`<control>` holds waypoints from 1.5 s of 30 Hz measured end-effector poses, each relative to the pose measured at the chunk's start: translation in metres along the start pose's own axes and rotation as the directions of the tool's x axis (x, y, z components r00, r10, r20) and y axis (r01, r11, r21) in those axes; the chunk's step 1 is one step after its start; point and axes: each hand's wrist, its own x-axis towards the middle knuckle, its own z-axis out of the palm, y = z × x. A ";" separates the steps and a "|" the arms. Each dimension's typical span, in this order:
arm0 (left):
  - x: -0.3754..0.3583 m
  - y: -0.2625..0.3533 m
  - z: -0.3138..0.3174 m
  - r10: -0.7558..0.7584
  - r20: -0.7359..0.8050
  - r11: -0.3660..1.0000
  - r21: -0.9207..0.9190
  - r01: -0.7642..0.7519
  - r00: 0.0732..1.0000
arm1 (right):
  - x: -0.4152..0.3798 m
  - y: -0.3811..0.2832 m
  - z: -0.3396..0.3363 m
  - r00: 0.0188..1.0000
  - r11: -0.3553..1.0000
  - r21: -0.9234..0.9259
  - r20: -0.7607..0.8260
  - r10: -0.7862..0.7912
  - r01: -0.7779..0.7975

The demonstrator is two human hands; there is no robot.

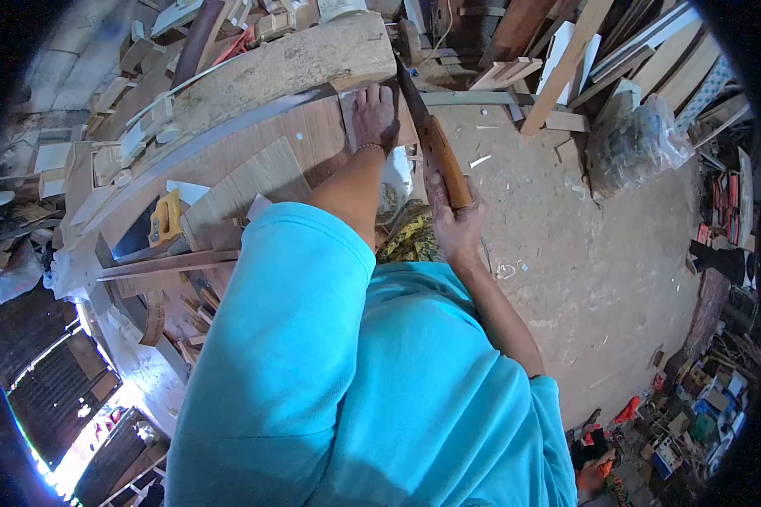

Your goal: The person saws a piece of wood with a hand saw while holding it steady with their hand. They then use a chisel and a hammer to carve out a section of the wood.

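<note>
My right hand (459, 224) is closed round the wooden handle of a handsaw (445, 160). Its dark blade slants up and away beside the end of a thick, pale wooden beam (313, 59). My left hand (375, 118) lies to the left of the blade, fingers bent and pressing down on a wooden board (347, 118) at the bench's right end. What is under the palm is hidden. A thin wood panel (249, 182) lies farther left on the bench, near a second saw with a yellow handle (165, 218).
Wood offcuts (131, 148) crowd the bench's left side. Planks (566, 63) lean at the upper right, near a clear plastic bag (638, 152). Scraps lie on the floor (583, 279). Mixed clutter (702, 406) is piled at the lower right.
</note>
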 end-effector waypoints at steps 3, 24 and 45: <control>-0.002 -0.004 0.007 0.044 -0.061 0.998 0.037 -0.042 0.997 | 0.012 -0.003 0.005 0.992 0.991 0.050 0.042 0.123 -0.125; -0.005 0.000 -0.008 0.045 -0.048 0.999 -0.006 -0.046 0.998 | 0.035 0.018 0.023 0.971 0.961 0.139 0.071 0.229 -0.237; -0.003 0.000 0.000 0.092 -0.110 0.996 0.009 -0.092 0.990 | 0.020 0.008 0.014 0.985 0.997 -0.075 0.171 0.034 -0.021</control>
